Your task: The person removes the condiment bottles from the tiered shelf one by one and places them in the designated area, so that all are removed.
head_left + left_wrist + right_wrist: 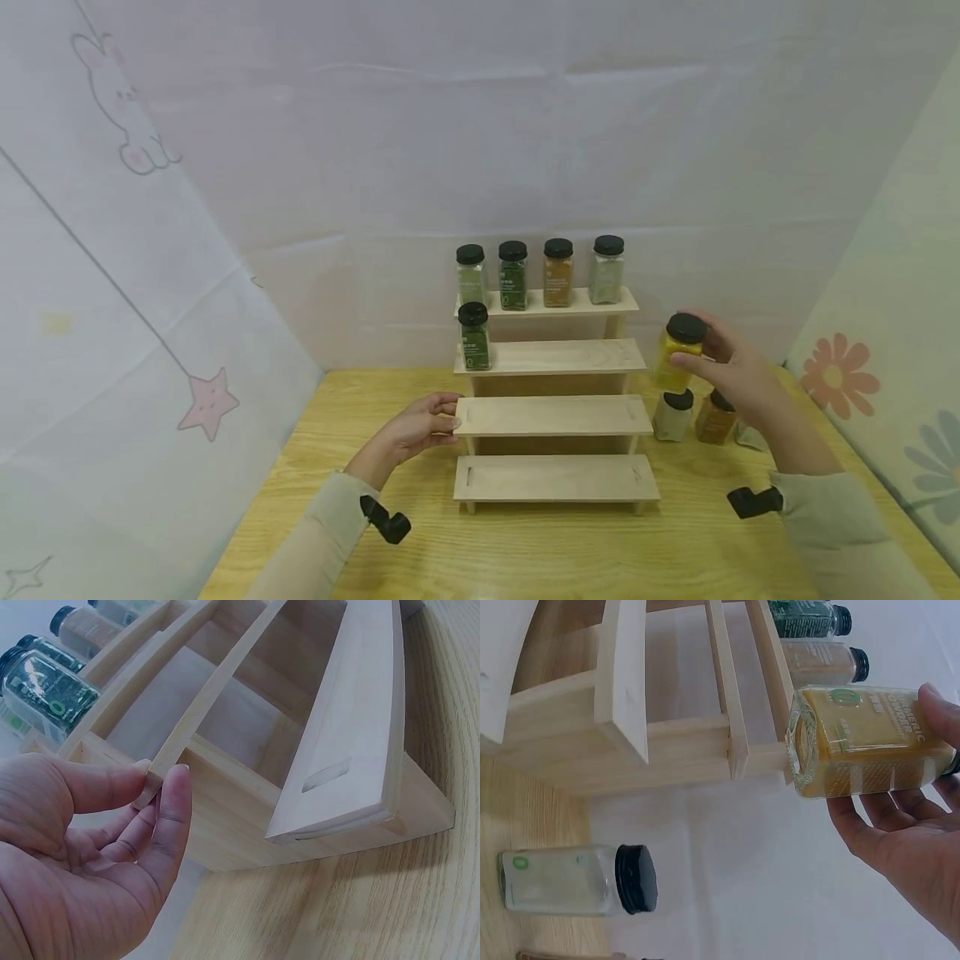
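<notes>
My left hand [422, 429] pinches the left end of a step on the wooden tiered rack [555, 415], thumb above and fingers beneath, as the left wrist view shows. A spice jar of yellow powder [870, 739] with a black lid is in my right hand [738, 375], held above the table to the right of the rack. Its label reads turmeric in the right wrist view. Several spice jars with black lids, among them an orange-brown one [558, 275], stand on the top step. A dark green jar [475, 337] stands at the left of the second step.
Below my right hand, a pale jar [672, 417] and an orange-brown jar [715, 419] stand on the wooden table [525, 554], with another pale jar [750, 437] partly hidden. A white cloth backdrop [390, 167] hangs behind the rack, with printed cloth at both sides.
</notes>
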{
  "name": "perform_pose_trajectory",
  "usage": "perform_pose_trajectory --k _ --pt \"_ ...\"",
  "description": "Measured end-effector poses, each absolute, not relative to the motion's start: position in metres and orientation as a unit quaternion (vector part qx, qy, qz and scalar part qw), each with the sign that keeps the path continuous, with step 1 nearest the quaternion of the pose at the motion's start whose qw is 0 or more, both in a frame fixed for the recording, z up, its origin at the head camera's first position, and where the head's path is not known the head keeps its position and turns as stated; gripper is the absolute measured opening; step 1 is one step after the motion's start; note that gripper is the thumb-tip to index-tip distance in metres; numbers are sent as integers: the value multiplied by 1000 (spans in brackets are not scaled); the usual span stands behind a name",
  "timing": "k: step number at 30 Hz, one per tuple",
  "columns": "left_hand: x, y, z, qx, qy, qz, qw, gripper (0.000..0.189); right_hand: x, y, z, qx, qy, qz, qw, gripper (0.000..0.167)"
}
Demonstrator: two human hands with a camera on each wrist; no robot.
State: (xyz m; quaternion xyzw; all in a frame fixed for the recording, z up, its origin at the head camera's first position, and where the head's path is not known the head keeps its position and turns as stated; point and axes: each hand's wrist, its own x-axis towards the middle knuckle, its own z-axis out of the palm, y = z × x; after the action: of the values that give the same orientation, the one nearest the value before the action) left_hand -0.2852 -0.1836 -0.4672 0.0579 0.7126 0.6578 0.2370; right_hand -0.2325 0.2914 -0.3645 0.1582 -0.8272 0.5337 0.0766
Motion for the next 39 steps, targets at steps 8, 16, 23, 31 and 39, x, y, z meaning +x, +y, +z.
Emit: perform_pose_trajectory --k 8,16,23,31,39 --pt "-286 -185 -467 61 712 658 236 58 -224 307 -369 146 -826 537 88 62" --pt "-286 -185 -466 65 711 659 237 59 -212 328 -377 157 -823 536 103 65" --pt "-286 -186 -467 67 710 660 236 58 -204 348 -384 162 -795 573 112 64" --pt "-285 -187 -467 66 709 660 239 60 -198 365 -391 172 -819 528 142 62" --pt "-285 -186 -467 74 706 662 242 56 -193 378 -399 155 -835 509 143 67"
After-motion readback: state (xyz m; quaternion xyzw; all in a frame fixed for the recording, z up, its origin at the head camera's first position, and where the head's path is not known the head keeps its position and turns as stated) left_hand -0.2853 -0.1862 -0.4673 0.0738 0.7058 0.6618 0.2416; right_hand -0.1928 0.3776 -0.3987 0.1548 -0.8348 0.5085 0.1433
